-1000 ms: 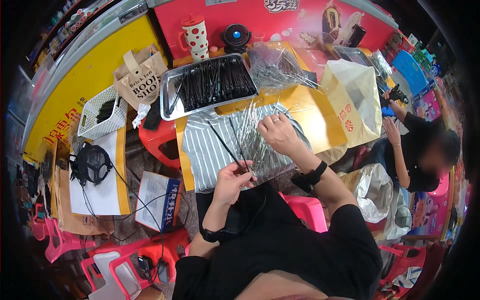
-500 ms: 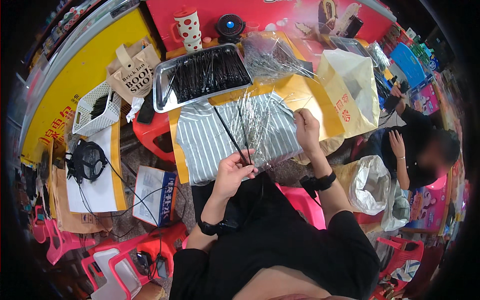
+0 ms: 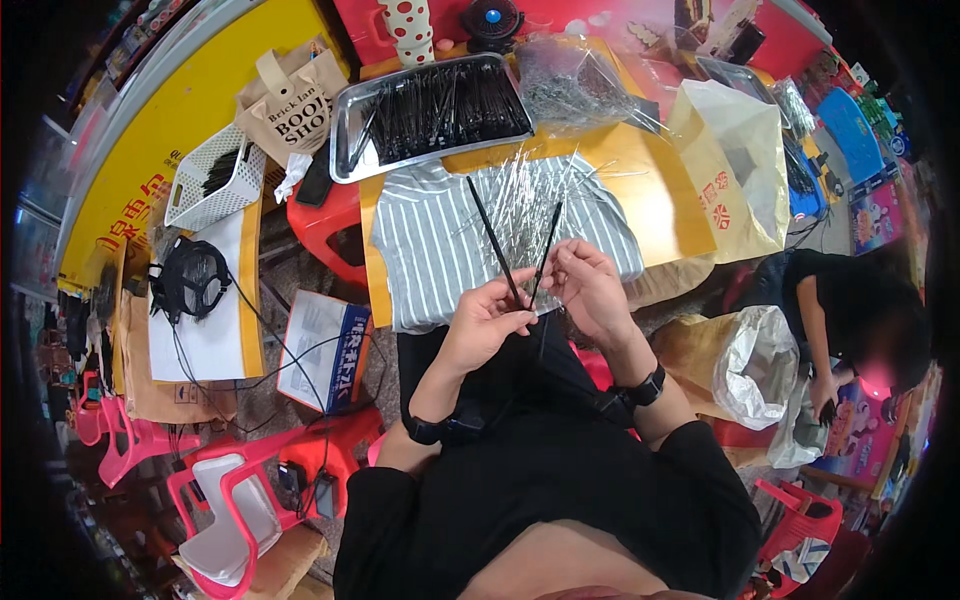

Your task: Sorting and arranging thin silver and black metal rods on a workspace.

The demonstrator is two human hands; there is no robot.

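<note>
A yellow table (image 3: 660,190) is seen ahead of the seated person, curving with the lens. Spread over its near edge is a grey-and-white striped cloth (image 3: 430,240), on which a loose scatter of thin clear sleeves (image 3: 525,185) lies. Behind the cloth a metal tray (image 3: 345,120) is set, filled with a row of black sticks (image 3: 440,100). To the right of the tray a heap of clear wrappers (image 3: 575,85) is piled, and further right a pale paper bag (image 3: 735,165) stands open. At the far left a white slotted basket (image 3: 205,185) with a few dark sticks is placed beside a brown paper bag (image 3: 285,95). A red stool (image 3: 325,225) is seen below the tray, at the table's left end.

Both hands are raised together above the lap, in front of the cloth's near edge. The left hand (image 3: 480,325) is closed in a pinch on the lower end of a long black stick (image 3: 492,240), which slants up and to the left over the cloth. The right hand (image 3: 590,290) is curled, its fingers (image 3: 556,268) gripping a shorter black stick (image 3: 545,250) that leans up and to the right. The two sticks meet near the fingertips in a narrow V. Whether a clear sleeve is on either stick cannot be told.
</note>
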